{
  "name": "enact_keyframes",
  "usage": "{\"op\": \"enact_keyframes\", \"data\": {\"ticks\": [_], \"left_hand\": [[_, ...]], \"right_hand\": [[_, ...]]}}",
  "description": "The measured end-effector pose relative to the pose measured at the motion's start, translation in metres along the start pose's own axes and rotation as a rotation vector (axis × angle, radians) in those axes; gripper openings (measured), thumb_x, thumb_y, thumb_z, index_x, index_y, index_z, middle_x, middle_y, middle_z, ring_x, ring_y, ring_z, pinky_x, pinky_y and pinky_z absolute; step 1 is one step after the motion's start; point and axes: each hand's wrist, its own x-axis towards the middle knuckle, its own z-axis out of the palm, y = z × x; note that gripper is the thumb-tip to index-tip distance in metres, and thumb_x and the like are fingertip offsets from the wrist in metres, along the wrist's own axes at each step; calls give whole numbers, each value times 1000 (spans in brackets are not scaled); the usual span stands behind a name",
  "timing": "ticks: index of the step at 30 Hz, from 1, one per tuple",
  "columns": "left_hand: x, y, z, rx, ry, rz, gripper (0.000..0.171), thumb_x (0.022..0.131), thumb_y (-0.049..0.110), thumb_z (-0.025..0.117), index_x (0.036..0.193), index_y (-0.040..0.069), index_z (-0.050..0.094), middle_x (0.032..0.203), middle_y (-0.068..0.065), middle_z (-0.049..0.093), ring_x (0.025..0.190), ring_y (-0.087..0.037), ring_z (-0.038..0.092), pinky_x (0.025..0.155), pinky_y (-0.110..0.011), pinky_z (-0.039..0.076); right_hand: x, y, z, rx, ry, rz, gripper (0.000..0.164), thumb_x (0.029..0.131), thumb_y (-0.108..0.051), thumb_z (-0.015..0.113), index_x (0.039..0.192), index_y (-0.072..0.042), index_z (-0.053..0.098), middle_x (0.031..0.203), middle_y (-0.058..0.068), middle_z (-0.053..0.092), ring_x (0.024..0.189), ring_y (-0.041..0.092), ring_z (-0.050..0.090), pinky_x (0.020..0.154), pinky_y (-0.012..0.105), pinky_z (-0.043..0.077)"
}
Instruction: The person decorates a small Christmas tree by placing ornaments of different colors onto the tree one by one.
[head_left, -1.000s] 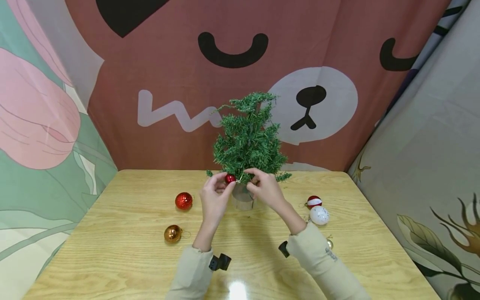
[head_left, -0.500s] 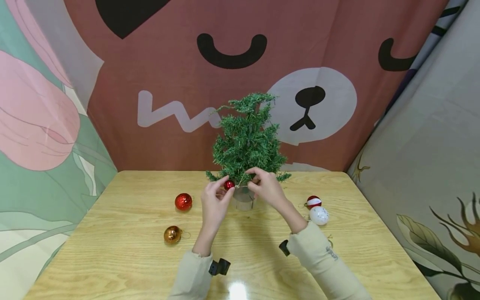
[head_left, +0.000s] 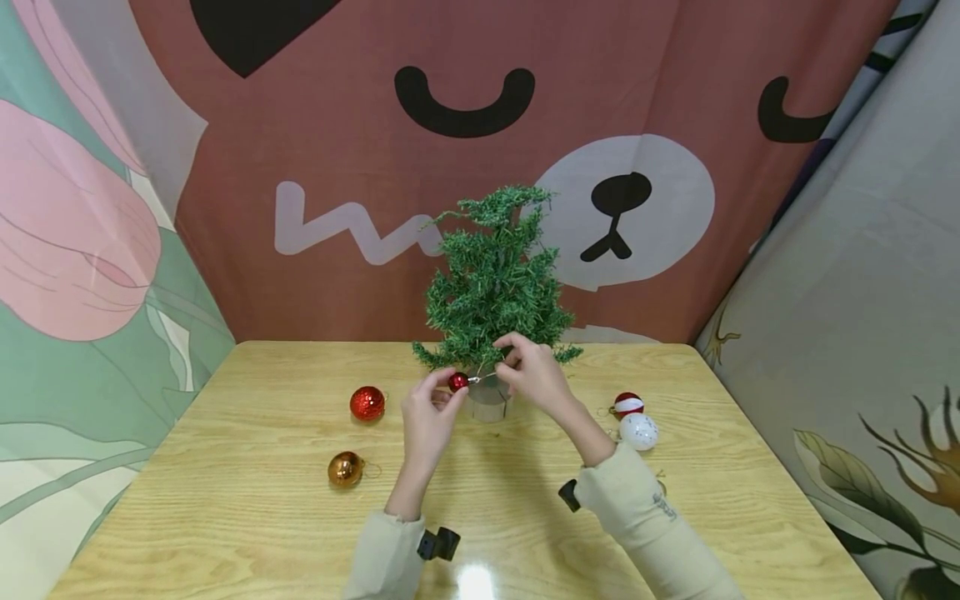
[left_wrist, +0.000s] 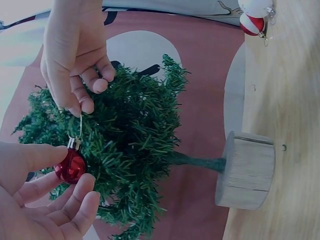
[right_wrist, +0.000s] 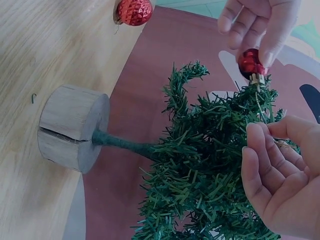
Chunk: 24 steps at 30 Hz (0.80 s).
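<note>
My left hand (head_left: 429, 421) pinches a small shiny red Christmas bauble (left_wrist: 73, 166) between thumb and fingers. A gold cord (left_wrist: 81, 125) runs taut from the bauble's cap to my right hand (head_left: 536, 377), whose thumb and index fingertip pinch its far end. Both hands are in front of the lower branches of a small artificial Christmas tree (head_left: 498, 283). The tree stands upright on a round wooden base (right_wrist: 75, 128), partly covered by the hands in the head view.
On the wooden table (head_left: 247, 533), a textured red bauble (head_left: 367, 403) and a gold bauble (head_left: 346, 469) lie at left. A red-and-white bauble (head_left: 628, 405) and a white speckled bauble (head_left: 639, 432) lie at right. Behind hangs a printed curtain (head_left: 337, 150).
My left hand has moved down a little with the red bauble, away from the branches, and the cord now stretches straighter. My right hand has hardly moved.
</note>
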Motion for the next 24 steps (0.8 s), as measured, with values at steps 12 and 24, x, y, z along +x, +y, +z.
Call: {"op": "enact_keyframes", "data": {"ticks": [12,24], "left_hand": [[-4,-7,5,16,-34,-32,26,74,-1,70,97,-9,63,83,-18,64,60,-23,60,51,-23,49],[-7,-13,9,14,-146,-66,28,77,5,69,99,-10,61,86,-20,64,63,-27,61,51,-22,48]], "right_hand": [[-1,3,0,-12,3,-17,27,81,-1,58,108,-2,57,68,3,61,41,7,51,38,24,41],[-5,1,-1,22,23,-52,27,83,-2,59,110,-1,56,71,5,62,43,7,51,40,23,43]]}}
